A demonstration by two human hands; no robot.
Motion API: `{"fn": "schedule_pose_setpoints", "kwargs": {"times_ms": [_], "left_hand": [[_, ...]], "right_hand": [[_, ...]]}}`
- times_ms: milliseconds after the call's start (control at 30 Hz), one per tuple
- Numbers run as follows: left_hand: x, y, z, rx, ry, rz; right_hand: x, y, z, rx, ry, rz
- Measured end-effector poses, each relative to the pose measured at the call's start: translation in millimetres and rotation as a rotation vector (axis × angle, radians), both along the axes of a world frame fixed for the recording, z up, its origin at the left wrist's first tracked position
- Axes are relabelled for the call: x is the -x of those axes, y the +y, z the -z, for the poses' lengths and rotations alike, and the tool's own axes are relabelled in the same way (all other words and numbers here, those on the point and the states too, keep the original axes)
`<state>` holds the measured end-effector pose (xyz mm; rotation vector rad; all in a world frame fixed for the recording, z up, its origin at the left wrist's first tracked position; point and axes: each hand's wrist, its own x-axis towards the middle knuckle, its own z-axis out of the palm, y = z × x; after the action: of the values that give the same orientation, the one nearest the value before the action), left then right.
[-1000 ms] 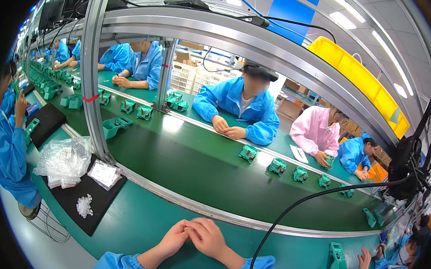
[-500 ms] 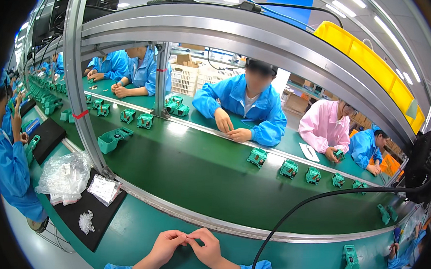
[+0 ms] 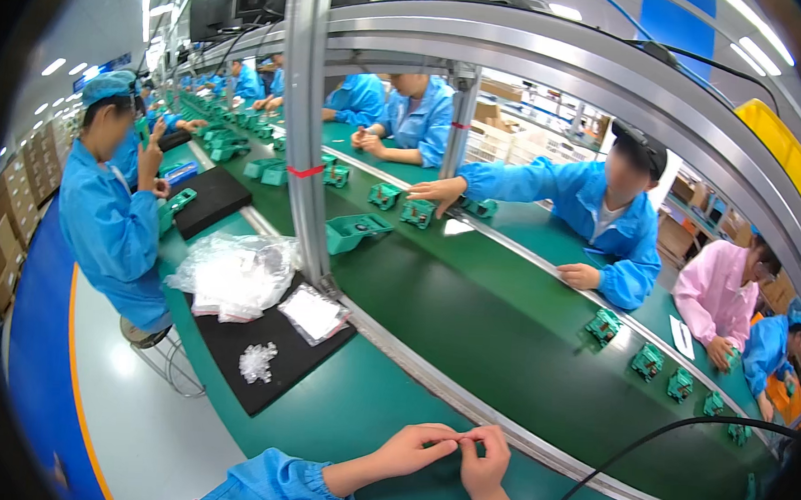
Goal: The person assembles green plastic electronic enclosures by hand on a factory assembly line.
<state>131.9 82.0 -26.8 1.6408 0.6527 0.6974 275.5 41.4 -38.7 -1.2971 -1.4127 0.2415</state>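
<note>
Over the near green worktop (image 3: 318, 436), my left hand (image 3: 415, 450) and my right hand (image 3: 486, 461) meet fingertip to fingertip. Both are closed in a pinch. Whatever lies between the fingers is too small to make out. To their left, a black foam mat (image 3: 302, 364) carries a small heap of clear plastic pieces (image 3: 257, 362). Crumpled clear plastic bags (image 3: 236, 273) and a flat bag with white contents (image 3: 314, 314) lie at the mat's far side.
Beyond the metal edge runs a green conveyor belt (image 3: 442, 316) with several green housings (image 3: 354, 232). A metal post (image 3: 303, 127) rises behind the mat. A black cable (image 3: 653, 433) arches at right. Co-workers sit opposite; one person (image 3: 104, 207) is at left.
My view has swung left, so the scene sits farther right. Across the belt, a person in blue has stretched an arm out to a green housing. My hands stay joined at the fingertips.
</note>
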Motion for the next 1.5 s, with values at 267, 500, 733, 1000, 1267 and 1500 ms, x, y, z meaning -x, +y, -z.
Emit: {"fn": "schedule_pose_setpoints", "kwargs": {"times_ms": [267,500,733,1000,1267,1500], "left_hand": [[3.9,-0.4,-0.8,-0.232,0.055,0.032],[13.7,41.9,-12.6,-0.371,0.194,-0.275],[37.7,251.5,-51.4,-0.684,1.034,-0.786],[57.8,282.0,-31.0,-0.67,1.137,-1.002],[65.7,293.0,-18.8,-0.632,1.126,-1.016],[69.4,316.3,-5.6,-0.477,1.022,-1.012]], "right_hand": [[1.9,-0.4,1.9,0.072,0.058,-0.046],[6.4,3.3,4.3,0.205,0.11,-0.095],[5.3,3.7,13.3,0.317,0.141,-0.15],[11.5,2.5,3.7,0.388,0.126,-0.244],[18.3,2.1,4.0,0.347,0.149,-0.215],[14.9,3.9,4.3,0.372,0.148,-0.24]]}}
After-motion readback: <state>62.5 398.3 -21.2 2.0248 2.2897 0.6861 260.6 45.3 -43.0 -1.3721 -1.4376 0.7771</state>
